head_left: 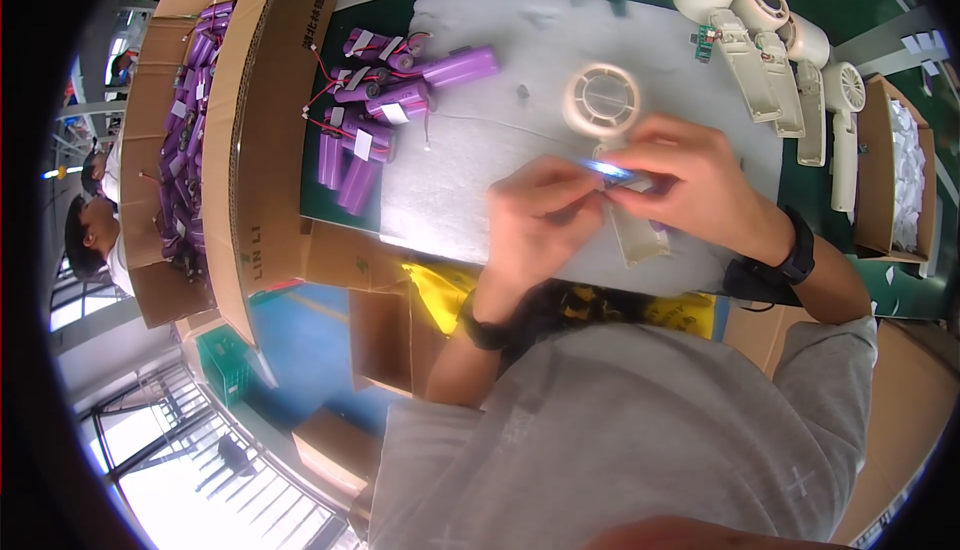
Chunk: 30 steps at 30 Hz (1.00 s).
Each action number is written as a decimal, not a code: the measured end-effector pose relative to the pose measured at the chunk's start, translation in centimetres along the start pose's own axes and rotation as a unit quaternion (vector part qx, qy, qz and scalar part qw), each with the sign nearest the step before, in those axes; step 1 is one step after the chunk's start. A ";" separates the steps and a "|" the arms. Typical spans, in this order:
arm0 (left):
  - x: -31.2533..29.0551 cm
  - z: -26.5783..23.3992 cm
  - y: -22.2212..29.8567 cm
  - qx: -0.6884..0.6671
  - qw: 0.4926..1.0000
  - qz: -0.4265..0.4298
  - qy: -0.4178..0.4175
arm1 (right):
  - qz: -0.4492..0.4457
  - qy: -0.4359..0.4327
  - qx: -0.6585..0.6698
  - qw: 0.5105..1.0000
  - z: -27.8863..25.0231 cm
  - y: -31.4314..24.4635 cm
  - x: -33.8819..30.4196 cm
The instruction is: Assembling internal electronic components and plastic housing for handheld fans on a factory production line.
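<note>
My left hand (540, 218) and my right hand (700, 178) meet over the middle of the white foam sheet (460, 200). Their fingertips pinch a small flat piece with a bright blue-white glow (605, 171); blur and the fingers hide its exact kind. Just beneath it lies a cream handheld fan housing (640, 240), its round head (601, 100) pointing away from me and its handle toward me. The fingers cover the middle of that housing. To the left, several purple battery packs (385, 100) with red wires lie partly on the foam.
A tall cardboard box (270, 120) of purple battery packs (190, 130) stands at the left. Several cream fan housings (755, 60) line the right, with a small green circuit board (705, 44) on one. A box (875, 175) of white pieces sits at the far right.
</note>
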<state>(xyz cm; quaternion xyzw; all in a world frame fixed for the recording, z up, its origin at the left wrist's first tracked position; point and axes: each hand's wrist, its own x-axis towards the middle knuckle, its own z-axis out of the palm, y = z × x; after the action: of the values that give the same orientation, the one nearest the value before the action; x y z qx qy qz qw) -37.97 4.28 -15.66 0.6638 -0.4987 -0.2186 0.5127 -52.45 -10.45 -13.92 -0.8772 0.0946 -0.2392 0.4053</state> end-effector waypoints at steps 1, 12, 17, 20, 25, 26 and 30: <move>0.0 0.0 0.0 0.000 1.000 0.001 -0.001 | 0.000 0.002 -0.001 1.000 0.0 0.0 0.0; 0.4 1.7 0.4 -0.005 1.000 0.021 0.022 | 0.048 0.005 0.044 0.998 0.1 -0.4 -0.1; 0.2 2.6 0.5 0.077 0.996 0.021 0.041 | 0.074 -0.028 0.072 0.994 0.0 -0.4 0.2; 0.4 2.7 0.5 0.080 0.996 0.024 0.040 | 0.078 -0.040 0.065 0.994 -0.2 -0.6 0.2; 0.5 2.3 1.0 0.066 0.998 -0.006 0.026 | 0.013 0.001 0.019 1.000 0.0 -0.1 0.1; 0.6 2.3 1.1 0.062 0.998 -0.024 0.016 | 0.020 0.005 0.013 1.000 -0.2 0.0 0.3; 0.6 2.5 1.2 0.048 0.998 -0.025 0.026 | 0.048 -0.012 -0.001 0.999 -0.7 -0.2 0.3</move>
<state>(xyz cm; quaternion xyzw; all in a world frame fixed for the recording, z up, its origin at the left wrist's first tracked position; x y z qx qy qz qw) -40.25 2.64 -15.34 0.7053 -0.4789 -0.1897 0.4870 -52.51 -10.88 -13.27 -0.8749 0.1319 -0.2084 0.4167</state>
